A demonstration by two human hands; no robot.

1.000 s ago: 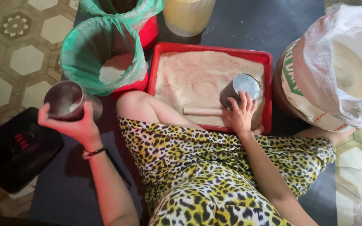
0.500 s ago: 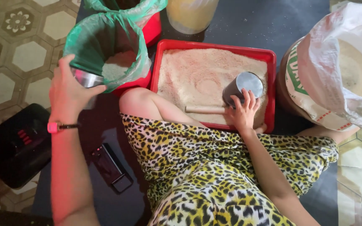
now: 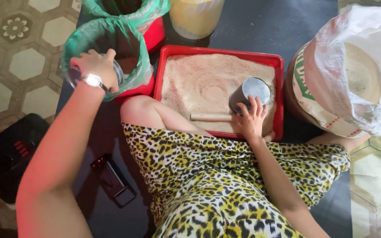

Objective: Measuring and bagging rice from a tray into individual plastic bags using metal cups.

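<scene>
My left hand (image 3: 97, 67) grips a round metal cup (image 3: 76, 76) tipped over the rim of a green plastic bag (image 3: 137, 53) that lines a red bucket. My right hand (image 3: 251, 118) rests on a second metal cup (image 3: 248, 93) lying on its side in a red tray (image 3: 164, 61) full of pale grain. A wooden stick (image 3: 210, 117) lies in the grain just left of that hand. My knee in leopard-print cloth sits at the tray's near edge.
A big open sack of grain (image 3: 353, 75) stands at the right. A yellowish tub (image 3: 195, 15) and another green-lined bucket (image 3: 133, 11) stand behind the tray. A black case (image 3: 5, 154) and a small dark device (image 3: 111, 178) lie on the floor at the left.
My left hand carried its metal cup from out at the left up over the green bag and tipped it. My right hand stayed on the cup in the tray.
</scene>
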